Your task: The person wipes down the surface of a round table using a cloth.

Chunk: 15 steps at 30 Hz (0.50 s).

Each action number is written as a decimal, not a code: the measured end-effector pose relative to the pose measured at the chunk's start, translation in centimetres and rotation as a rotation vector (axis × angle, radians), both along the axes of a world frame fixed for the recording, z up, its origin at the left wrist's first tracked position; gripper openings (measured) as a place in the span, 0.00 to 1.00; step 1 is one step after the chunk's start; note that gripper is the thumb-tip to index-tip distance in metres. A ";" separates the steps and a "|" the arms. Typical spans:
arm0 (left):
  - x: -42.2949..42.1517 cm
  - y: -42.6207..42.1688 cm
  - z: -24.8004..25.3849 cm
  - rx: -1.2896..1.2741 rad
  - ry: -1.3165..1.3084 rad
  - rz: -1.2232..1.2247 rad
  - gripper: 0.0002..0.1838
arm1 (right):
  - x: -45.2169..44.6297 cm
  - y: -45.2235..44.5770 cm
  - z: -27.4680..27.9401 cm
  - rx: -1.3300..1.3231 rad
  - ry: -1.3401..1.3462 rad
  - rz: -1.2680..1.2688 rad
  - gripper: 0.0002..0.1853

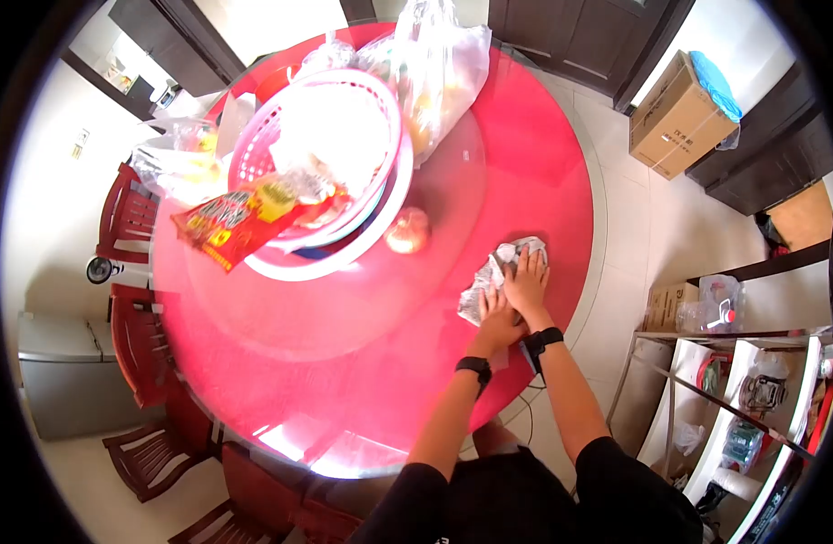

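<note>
A crumpled grey-white cloth (475, 295) lies on the red round table (543, 163) near its right edge. My left hand (498, 319) rests on the lower part of the cloth, fingers spread. Just above and to the right, my right hand (526, 283) lies flat on the cloth with its fingers apart. The two hands are close together, and both wrists wear black bands. Up and to the left of the cloth sits a round reddish onion-like item (408, 230), touched by neither hand.
Stacked basins with a pink basket (244, 163) and a red snack packet (230, 227) stand on the table, beside plastic bags (443, 82). Red chairs (140, 340) line the left side. A cardboard box (675, 122) and shelves (706, 417) are at the right.
</note>
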<state>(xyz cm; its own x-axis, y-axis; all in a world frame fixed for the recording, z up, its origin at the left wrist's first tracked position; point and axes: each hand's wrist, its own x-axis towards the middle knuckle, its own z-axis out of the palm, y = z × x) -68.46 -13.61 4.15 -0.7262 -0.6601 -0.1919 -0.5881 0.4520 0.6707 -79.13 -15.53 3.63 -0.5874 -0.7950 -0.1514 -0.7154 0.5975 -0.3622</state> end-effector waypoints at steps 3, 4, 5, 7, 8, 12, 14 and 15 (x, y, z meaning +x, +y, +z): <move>-5.0 -2.0 -0.9 0.024 0.130 0.072 0.44 | -5.4 -2.6 -0.6 -0.013 0.019 0.096 0.37; -5.7 -2.3 -1.0 0.031 0.144 0.091 0.45 | -6.7 -3.3 -1.1 -0.019 0.026 0.162 0.37; -6.0 -2.2 -0.9 0.034 0.161 0.103 0.45 | -7.8 -3.7 -1.5 -0.045 0.011 0.234 0.37; -5.9 -2.1 -0.8 0.029 0.201 0.121 0.45 | -8.6 -4.4 -0.9 -0.043 -0.004 0.352 0.37; -5.6 -1.9 -0.7 0.041 0.204 0.139 0.45 | -8.2 -4.5 -0.3 -0.023 0.009 0.412 0.37; -3.2 0.8 -0.3 0.030 0.154 0.313 0.40 | -3.9 -5.9 0.8 -0.089 0.029 0.726 0.36; -0.9 2.2 -0.2 0.014 0.035 0.412 0.37 | -0.3 -5.5 1.0 -0.111 0.099 0.833 0.35; 0.5 3.0 -0.7 -0.057 0.105 0.428 0.35 | 0.2 -4.9 -0.9 -0.177 0.133 0.835 0.34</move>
<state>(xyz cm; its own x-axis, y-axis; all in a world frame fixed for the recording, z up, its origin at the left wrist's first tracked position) -67.96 -10.59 3.49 -0.3991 -0.9129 -0.0862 -0.6603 0.2209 0.7178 -78.92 -20.44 2.75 0.1960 -0.9796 0.0435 -0.9382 -0.2003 -0.2822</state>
